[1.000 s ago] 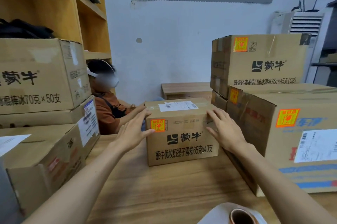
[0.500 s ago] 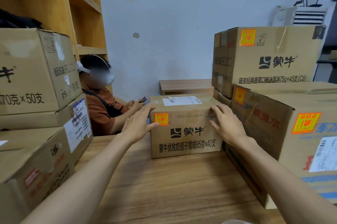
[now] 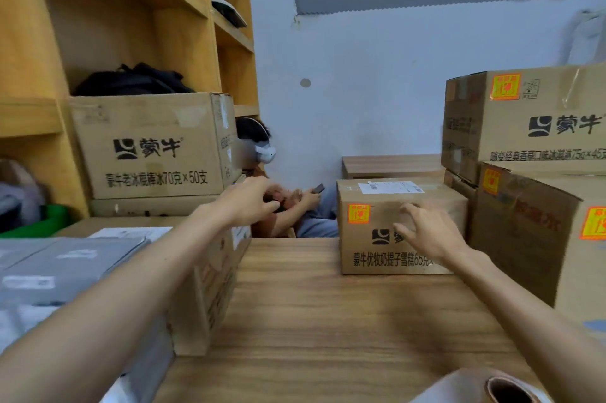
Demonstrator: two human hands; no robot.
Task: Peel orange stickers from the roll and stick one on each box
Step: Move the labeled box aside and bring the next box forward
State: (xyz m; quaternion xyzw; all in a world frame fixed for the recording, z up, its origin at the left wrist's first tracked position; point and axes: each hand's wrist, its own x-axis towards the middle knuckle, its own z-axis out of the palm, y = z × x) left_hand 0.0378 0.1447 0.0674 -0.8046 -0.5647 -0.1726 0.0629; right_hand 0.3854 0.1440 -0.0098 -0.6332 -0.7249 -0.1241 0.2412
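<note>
Left of the light-brown wooden table [image 3: 328, 320] rises a tall yellow-wood shelf unit [image 3: 131, 25]. On the table's right side stand two large brown cardboard cartons, the printed upper carton [image 3: 524, 133] stacked on the taped lower carton [image 3: 531, 238]. On its left side a printed brown carton [image 3: 154, 146] sits high on other boxes, and below it a low brown box [image 3: 210, 287] at the table's left edge carries grey parcels. At the table's far edge, just beside the right-hand stack, stands the small brown cardboard box [image 3: 370, 228] with a white label on top. Beyond that far edge sits another person [image 3: 262, 146] wearing a white headset. The left hand [image 3: 249, 202] hangs in the air over the table's left side, fingers loosely curled with nothing seen in them, though it is blurred. The right hand [image 3: 426, 232] is spread in front of the small box's face; whether it touches cannot be told. The white sticker roll [image 3: 469, 386] on its brown core lies at the table's near edge. An orange square sticker [image 3: 358, 214] sits on the small box's front upper left corner, and similar ones show on both right-hand cartons.
</note>
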